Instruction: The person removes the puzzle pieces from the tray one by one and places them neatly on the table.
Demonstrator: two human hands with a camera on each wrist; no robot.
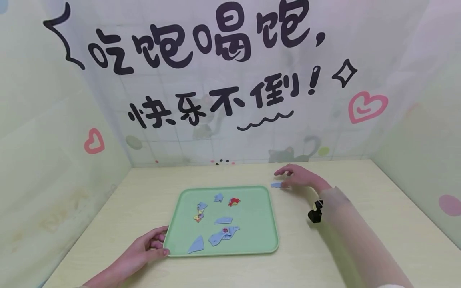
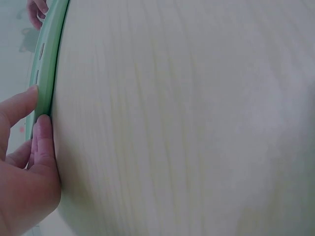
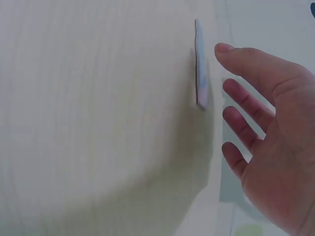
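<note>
My left hand (image 1: 145,246) grips the front left corner of a pale green tray (image 1: 252,246). In the left wrist view its thumb lies on the tray's rim (image 2: 47,73) and the fingers bend against the outer side. Beyond the tray's far right corner, my right hand (image 1: 297,177) is over a flat light blue puzzle-like piece (image 1: 275,185) on the table. The right wrist view shows this thin piece (image 3: 200,69) nearly edge-on, apart from the thumb and loosely spread fingers, with nothing held.
On the tray lie several irregular flat pieces, among them a red one (image 1: 234,201), a plain blue one (image 1: 196,245) and a long printed one (image 1: 216,239). A black device (image 1: 315,214) sits at the right wrist. Printed walls enclose the wooden table (image 1: 309,256) behind and at both sides.
</note>
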